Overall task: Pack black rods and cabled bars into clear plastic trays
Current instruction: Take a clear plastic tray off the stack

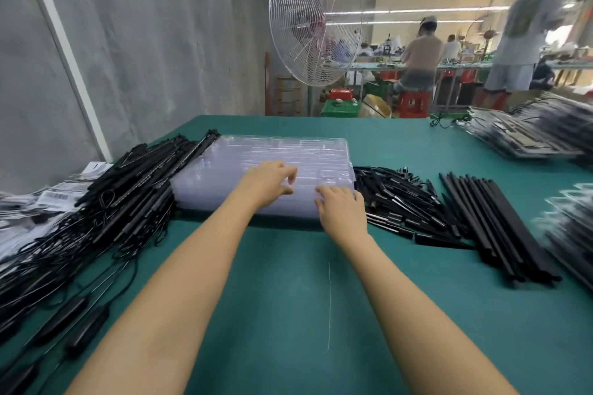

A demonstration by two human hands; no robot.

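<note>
- Two grips on clear tray stack [288, 151], 12 o'clock on desk [288, 298].
- State: left grip [266, 183] curled on top tray, pinch cannot be told; right grip [340, 207] relaxed, touching near edge.
- Trays judged light, thin, slick; peel by near rim.
- Stock: cabled bars [134, 189] 9 o'clock, black rods [497, 228] 3 o'clock.

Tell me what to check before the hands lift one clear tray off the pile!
1. Hands at the tray stack: ok. The left hand and right hand touch its near side.
2. Only the top tray gripped: cannot tell.
3. Bare green table in front of the stack for setting a tray down: ok.
4. Cabled bars ready: ok, piled left of the stack.
5. Black rods ready: ok, lying side by side to the right.
</note>
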